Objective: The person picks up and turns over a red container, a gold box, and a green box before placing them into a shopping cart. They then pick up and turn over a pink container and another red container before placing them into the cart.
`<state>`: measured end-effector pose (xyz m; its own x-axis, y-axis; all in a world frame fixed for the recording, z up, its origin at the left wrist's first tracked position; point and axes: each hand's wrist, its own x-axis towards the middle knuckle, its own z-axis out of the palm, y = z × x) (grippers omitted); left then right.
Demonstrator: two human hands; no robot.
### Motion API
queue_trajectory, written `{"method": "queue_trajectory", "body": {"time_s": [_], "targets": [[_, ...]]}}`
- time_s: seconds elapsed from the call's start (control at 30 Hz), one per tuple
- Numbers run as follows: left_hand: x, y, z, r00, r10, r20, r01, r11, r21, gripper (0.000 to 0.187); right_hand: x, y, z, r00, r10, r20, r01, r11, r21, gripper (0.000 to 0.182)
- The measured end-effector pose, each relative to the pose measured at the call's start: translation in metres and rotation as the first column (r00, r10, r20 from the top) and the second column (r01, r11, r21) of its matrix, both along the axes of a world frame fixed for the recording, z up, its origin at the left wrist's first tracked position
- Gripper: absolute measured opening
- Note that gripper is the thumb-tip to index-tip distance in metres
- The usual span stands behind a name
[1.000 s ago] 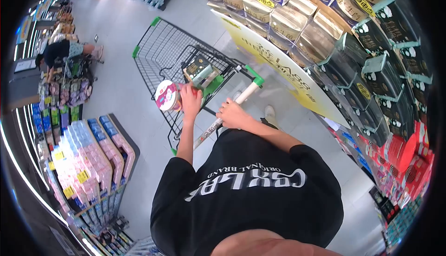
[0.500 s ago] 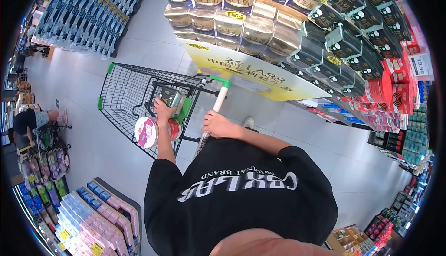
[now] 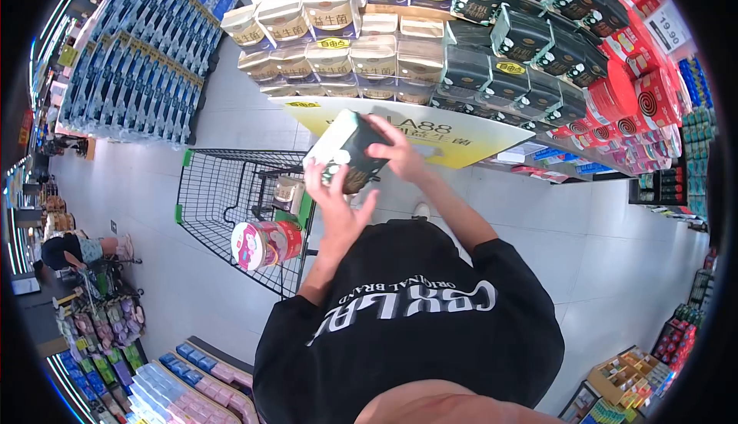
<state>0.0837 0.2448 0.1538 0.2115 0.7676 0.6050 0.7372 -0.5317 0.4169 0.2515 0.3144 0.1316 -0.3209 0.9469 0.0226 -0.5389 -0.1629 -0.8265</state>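
Note:
A dark green boxy package (image 3: 355, 147) with a pale side is held tilted in the air, in front of the shopping cart's handle end. My left hand (image 3: 338, 205) grips its near lower end with spread fingers, and my right hand (image 3: 396, 149) holds the opposite side. Below and to the left is the wire shopping cart (image 3: 211, 174) with green corners. In it a beige package (image 3: 288, 192) sits behind a round red and pink tub (image 3: 280, 241) lying on its side. The cart handle is mostly hidden behind my hands and the package.
Ahead stands a display of stacked beige packages (image 3: 330, 15) and dark green packages (image 3: 480, 74), with a yellow sign board (image 3: 469, 151) along its front. Blue stacked goods (image 3: 138, 78) rise at the far left. Another person (image 3: 65, 251) bends beside a cart at left. Boxes (image 3: 184, 393) are stacked at lower left.
The dark green package has come up out of the cart in my left hand. My right hand has left the cart handle and now holds the package too. The view has shifted slightly.

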Motion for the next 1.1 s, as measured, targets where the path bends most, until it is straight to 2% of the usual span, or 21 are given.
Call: {"method": "queue_trajectory", "body": {"time_s": [0.03, 0.07, 0.17, 0.2, 0.23, 0.33, 0.37, 0.43, 0.47, 0.53, 0.63, 0.7, 0.73, 0.77, 0.87, 0.9, 0.93, 0.97, 1.0, 1.03, 1.1], "targets": [[0.004, 0.0, 0.007, 0.989, -0.118, 0.089, 0.121, 0.992, -0.03, 0.078, 0.017, 0.001, 0.004, 0.992, -0.038, 0.118, 0.037, 0.999, 0.013, 0.067], [-0.002, 0.005, 0.0, 0.982, -0.084, 0.17, 0.099, 0.991, -0.084, 0.074, 0.035, 0.004, 0.012, 0.968, -0.077, 0.237, 0.071, 0.997, 0.032, 0.065], [-0.054, 0.034, -0.042, 0.933, 0.108, 0.343, -0.004, 0.957, -0.29, 0.065, 0.091, 0.019, 0.075, 0.722, -0.394, 0.569, 0.084, 0.866, 0.493, 0.065], [-0.079, 0.045, -0.067, 0.924, 0.244, 0.295, -0.109, 0.907, -0.407, 0.064, 0.105, 0.023, 0.105, 0.578, -0.539, 0.612, 0.071, 0.781, 0.621, 0.065], [-0.119, 0.054, -0.111, 0.954, 0.298, 0.028, -0.259, 0.87, -0.419, 0.064, 0.118, 0.03, 0.128, 0.52, -0.624, 0.583, 0.103, 0.724, 0.683, 0.065], [-0.207, 0.062, -0.224, 0.857, 0.293, -0.423, -0.515, 0.48, -0.711, 0.093, 0.159, 0.064, 0.169, 0.259, -0.84, 0.477, 0.042, 0.503, 0.863, 0.064], [-0.222, 0.061, -0.249, 0.831, 0.227, -0.508, -0.556, 0.34, -0.758, 0.1, 0.173, 0.079, 0.169, 0.175, -0.85, 0.497, -0.012, 0.503, 0.864, 0.062], [-0.238, 0.046, -0.285, 0.797, 0.235, -0.557, -0.603, 0.244, -0.76, 0.106, 0.207, 0.116, 0.153, 0.023, -0.844, 0.536, -0.207, 0.52, 0.829, 0.057], [-0.241, 0.043, -0.293, 0.779, 0.24, -0.579, -0.623, 0.196, -0.757, 0.109, 0.212, 0.116, 0.146, -0.217, -0.701, 0.679, -0.269, 0.712, 0.649, 0.057], [-0.221, 0.042, -0.283, 0.734, 0.306, -0.607, -0.675, 0.226, -0.702, 0.113, 0.219, 0.129, 0.127, -0.321, -0.446, 0.836, -0.131, 0.895, 0.427, 0.057], [-0.221, 0.041, -0.297, 0.705, 0.355, -0.614, -0.709, 0.316, -0.63, 0.114, 0.213, 0.129, 0.136, -0.492, -0.358, 0.794, -0.123, 0.931, 0.344, 0.055], [-0.235, 0.046, -0.306, 0.741, 0.326, -0.587, -0.671, 0.372, -0.641, 0.115, 0.195, 0.122, 0.119, -0.536, -0.606, 0.588, -0.224, 0.773, 0.593, 0.052], [-0.237, 0.047, -0.3, 0.772, 0.356, -0.527, -0.633, 0.357, -0.687, 0.113, 0.179, 0.115, 0.119, -0.545, -0.704, 0.455, -0.28, 0.665, 0.693, 0.05], [-0.237, 0.046, -0.295, 0.798, 0.387, -0.462, -0.589, 0.342, -0.732, 0.111, 0.164, 0.103, 0.12, -0.393, -0.797, 0.458, -0.296, 0.581, 0.758, 0.045], [-0.236, 0.047, -0.306, 0.855, 0.388, -0.344, -0.457, 0.249, -0.854, 0.097, 0.115, 0.07, 0.103, 0.005, -0.748, 0.663, -0.208, 0.648, 0.733, 0.039], [-0.233, 0.049, -0.292, 0.889, 0.404, -0.217, -0.317, 0.2, -0.927, 0.092, 0.096, 0.055, 0.095, 0.223, -0.721, 0.656, -0.194, 0.627, 0.754, 0.034], [-0.229, 0.054, -0.267, 0.891, 0.455, -0.004, -0.083, 0.154, -0.985, 0.087, 0.085, 0.04, 0.08, 0.303, -0.714, 0.631, -0.289, 0.562, 0.775, 0.035], [-0.224, 0.055, -0.24, 0.834, 0.525, 0.168, 0.114, 0.134, -0.984, 0.081, 0.073, 0.027, 0.066, 0.352, -0.524, 0.776, -0.264, 0.739, 0.619, 0.035], [-0.217, 0.052, -0.215, 0.766, 0.581, 0.275, 0.239, 0.14, -0.961, 0.076, 0.059, 0.01, 0.039, 0.418, -0.397, 0.817, -0.234, 0.822, 0.519, 0.037], [-0.211, 0.049, -0.207, 0.695, 0.668, 0.265, 0.145, 0.231, -0.962, 0.072, 0.046, -0.005, 0.017, 0.485, -0.269, 0.832, -0.212, 0.887, 0.41, 0.038], [-0.19, 0.044, -0.155, 0.669, 0.65, 0.36, 0.083, 0.416, -0.906, 0.076, 0.029, -0.018, -0.003, 0.564, -0.106, 0.819, -0.221, 0.936, 0.274, 0.048]]}}
